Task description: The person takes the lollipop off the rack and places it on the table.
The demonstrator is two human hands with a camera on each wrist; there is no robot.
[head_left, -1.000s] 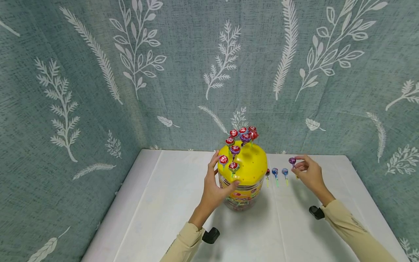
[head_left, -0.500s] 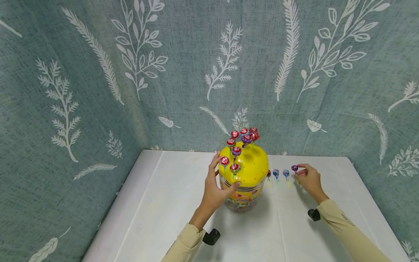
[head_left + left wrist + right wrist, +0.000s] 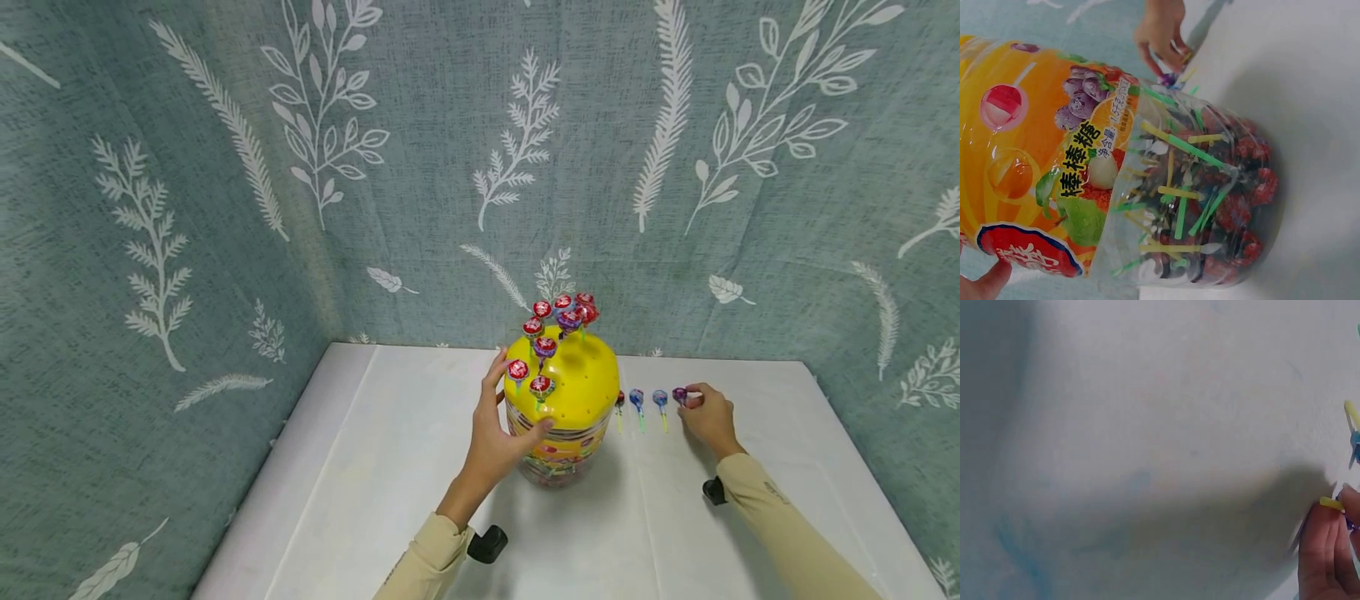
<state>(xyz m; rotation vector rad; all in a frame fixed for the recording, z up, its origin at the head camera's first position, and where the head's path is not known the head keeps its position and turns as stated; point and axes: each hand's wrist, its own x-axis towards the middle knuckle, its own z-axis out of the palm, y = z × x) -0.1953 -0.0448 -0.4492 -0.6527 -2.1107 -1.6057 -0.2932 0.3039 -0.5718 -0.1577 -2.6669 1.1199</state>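
The left hand [image 3: 495, 442] has its fingers curled round the candy jar [image 3: 564, 448], which stands near the back edge of the bench [image 3: 390, 433], wrapped lollipops [image 3: 545, 347] sticking up from its yellow lid [image 3: 588, 383]. Toward the back right corner, the right hand [image 3: 708, 419] pinches a purple-wrapped lollipop [image 3: 679, 395] in its fingers, just beside three loose lollipops [image 3: 637, 398].

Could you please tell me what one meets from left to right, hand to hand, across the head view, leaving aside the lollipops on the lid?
Left hand, jar, red lollipop, blue lollipop with green stick, blue lollipop with yellow stick, purple lollipop, right hand.
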